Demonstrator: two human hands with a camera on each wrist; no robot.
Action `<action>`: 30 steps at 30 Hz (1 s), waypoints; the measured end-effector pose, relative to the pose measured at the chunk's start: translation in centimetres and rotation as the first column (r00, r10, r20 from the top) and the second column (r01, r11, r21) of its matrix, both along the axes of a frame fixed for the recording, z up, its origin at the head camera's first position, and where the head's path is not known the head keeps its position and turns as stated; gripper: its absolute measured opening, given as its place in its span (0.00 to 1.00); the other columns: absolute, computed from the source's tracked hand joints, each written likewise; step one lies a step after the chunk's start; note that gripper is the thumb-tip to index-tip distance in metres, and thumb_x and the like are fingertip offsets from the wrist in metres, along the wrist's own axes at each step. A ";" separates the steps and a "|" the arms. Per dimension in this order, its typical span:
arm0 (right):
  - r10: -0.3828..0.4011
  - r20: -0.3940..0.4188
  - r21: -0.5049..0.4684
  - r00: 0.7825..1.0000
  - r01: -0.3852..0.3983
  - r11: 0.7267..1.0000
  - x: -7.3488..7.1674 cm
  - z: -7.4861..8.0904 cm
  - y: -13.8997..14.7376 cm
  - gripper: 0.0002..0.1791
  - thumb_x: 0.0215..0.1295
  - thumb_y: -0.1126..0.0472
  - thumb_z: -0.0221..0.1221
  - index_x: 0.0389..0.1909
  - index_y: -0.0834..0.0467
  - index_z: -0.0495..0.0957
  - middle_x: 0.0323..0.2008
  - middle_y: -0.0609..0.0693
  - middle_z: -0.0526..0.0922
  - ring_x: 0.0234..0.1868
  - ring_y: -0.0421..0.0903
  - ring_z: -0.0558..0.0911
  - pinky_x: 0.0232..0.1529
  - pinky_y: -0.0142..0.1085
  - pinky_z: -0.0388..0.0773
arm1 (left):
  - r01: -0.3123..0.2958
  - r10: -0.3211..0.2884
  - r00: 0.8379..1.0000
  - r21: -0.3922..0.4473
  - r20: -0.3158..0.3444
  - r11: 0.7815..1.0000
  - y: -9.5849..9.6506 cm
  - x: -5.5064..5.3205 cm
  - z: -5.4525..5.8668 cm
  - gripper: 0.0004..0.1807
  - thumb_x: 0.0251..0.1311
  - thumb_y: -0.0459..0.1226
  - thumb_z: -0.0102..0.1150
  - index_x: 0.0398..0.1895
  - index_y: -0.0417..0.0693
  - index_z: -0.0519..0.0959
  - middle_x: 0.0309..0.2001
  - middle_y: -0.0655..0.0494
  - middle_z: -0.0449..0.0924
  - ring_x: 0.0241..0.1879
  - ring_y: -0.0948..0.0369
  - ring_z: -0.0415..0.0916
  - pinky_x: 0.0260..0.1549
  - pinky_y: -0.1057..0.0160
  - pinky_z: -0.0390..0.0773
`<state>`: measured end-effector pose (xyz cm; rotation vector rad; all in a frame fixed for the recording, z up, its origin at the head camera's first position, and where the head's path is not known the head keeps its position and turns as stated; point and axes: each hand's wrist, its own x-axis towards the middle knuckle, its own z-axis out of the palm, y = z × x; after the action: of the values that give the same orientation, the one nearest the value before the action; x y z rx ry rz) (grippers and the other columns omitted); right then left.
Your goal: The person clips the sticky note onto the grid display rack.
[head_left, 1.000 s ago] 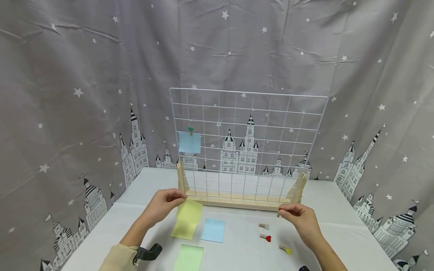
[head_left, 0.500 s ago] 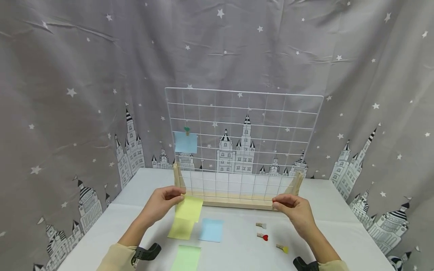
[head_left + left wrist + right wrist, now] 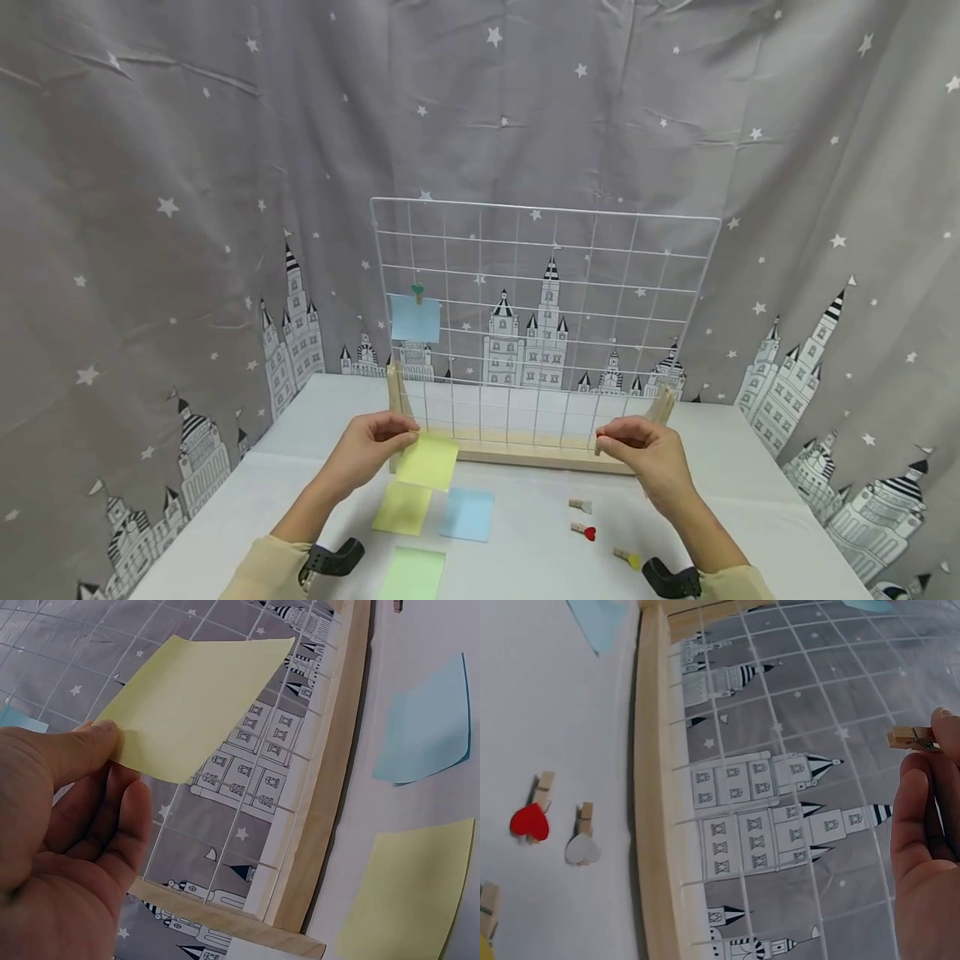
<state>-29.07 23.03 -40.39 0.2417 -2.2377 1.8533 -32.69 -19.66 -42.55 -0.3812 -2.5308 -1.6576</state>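
Note:
My left hand [image 3: 367, 450] pinches a yellow sticky note [image 3: 202, 705] by its corner, and the note hangs in front of the grid's left foot. My right hand [image 3: 648, 454] holds a small wooden clothespin [image 3: 911, 738] between thumb and fingers, its jaw end pointing away from the fingertips; a bit of red shows at the fingers in the head view. Behind both hands stands a white wire grid [image 3: 555, 292] in a wooden base [image 3: 517, 452]. A blue sticky note [image 3: 415, 319] hangs on the grid's left side under a clothespin with a green heart [image 3: 417, 291].
On the white table [image 3: 540, 575] lie a yellow note [image 3: 402, 509], a blue note [image 3: 467, 515] and a green note [image 3: 414, 573]. Right of them are clothespins with a white heart [image 3: 583, 848], a red heart [image 3: 530, 823] and a yellow one [image 3: 627, 557]. A grey curtain [image 3: 187, 125] hangs behind.
The right hand has moved left and slightly up with the clothespin. The left hand has raised the yellow note a little, off the one lying beneath it in the head view.

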 end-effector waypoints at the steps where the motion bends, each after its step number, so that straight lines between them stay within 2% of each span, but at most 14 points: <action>1: 0.003 -0.001 0.003 1.000 -0.003 1.000 -0.1 0.2 -0.1 0.16 0.60 0.66 0.73 0.46 0.69 0.83 0.38 0.46 0.90 0.40 0.40 0.87 0.44 0.29 0.84 | -0.002 0.002 1.000 0.000 0.003 1.000 0.1 0.0 0.0 0.09 0.67 0.36 0.67 0.47 0.44 0.86 0.48 0.50 0.87 0.44 0.59 0.83 0.42 0.67 0.83; 8: 0.032 -0.051 0.013 0.998 -0.032 0.999 -0.9 1.6 -0.8 0.16 0.60 0.65 0.73 0.45 0.70 0.83 0.37 0.44 0.90 0.39 0.40 0.88 0.45 0.30 0.85 | -0.009 0.009 1.000 -0.010 -0.008 1.000 0.5 -0.3 0.7 0.08 0.67 0.37 0.66 0.47 0.46 0.87 0.47 0.51 0.87 0.43 0.58 0.83 0.41 0.68 0.83; 16: 0.055 -0.055 -0.005 0.997 -0.056 0.998 -1.3 2.8 -1.3 0.14 0.60 0.65 0.73 0.43 0.69 0.84 0.37 0.41 0.90 0.40 0.40 0.88 0.47 0.31 0.85 | -0.012 0.012 1.000 -0.016 -0.010 1.000 0.6 -0.5 1.2 0.09 0.68 0.38 0.66 0.48 0.48 0.87 0.48 0.51 0.87 0.44 0.59 0.83 0.43 0.67 0.83; 22: 0.084 -0.093 -0.016 0.992 -0.086 0.996 -1.7 3.7 -1.8 0.15 0.60 0.67 0.73 0.43 0.72 0.84 0.36 0.40 0.91 0.41 0.41 0.90 0.48 0.32 0.85 | 0.011 -0.011 1.000 -0.011 -0.024 1.000 1.1 -0.8 2.0 0.11 0.68 0.40 0.66 0.49 0.46 0.86 0.48 0.52 0.87 0.45 0.59 0.83 0.44 0.63 0.83; 25: 0.075 -0.088 -0.020 0.993 -0.077 0.997 -1.8 4.1 -2.2 0.15 0.58 0.67 0.74 0.42 0.72 0.85 0.35 0.41 0.92 0.41 0.42 0.90 0.47 0.32 0.85 | 0.017 -0.017 0.999 -0.006 -0.028 1.000 1.4 -0.9 2.4 0.11 0.68 0.39 0.66 0.49 0.47 0.86 0.48 0.52 0.87 0.45 0.59 0.83 0.46 0.62 0.83; 30: 0.048 -0.060 -0.008 0.997 -0.049 0.999 -1.9 4.7 -2.8 0.10 0.55 0.67 0.75 0.38 0.65 0.88 0.35 0.45 0.92 0.41 0.41 0.90 0.46 0.32 0.86 | 0.013 -0.013 0.999 -0.001 -0.038 1.000 2.0 -1.1 3.0 0.09 0.68 0.39 0.66 0.48 0.49 0.87 0.47 0.54 0.88 0.44 0.59 0.83 0.46 0.63 0.83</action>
<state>-31.00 20.19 -35.67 0.3483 -2.2011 1.8550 -33.78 -17.66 -39.52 -0.4255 -2.5071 -1.6379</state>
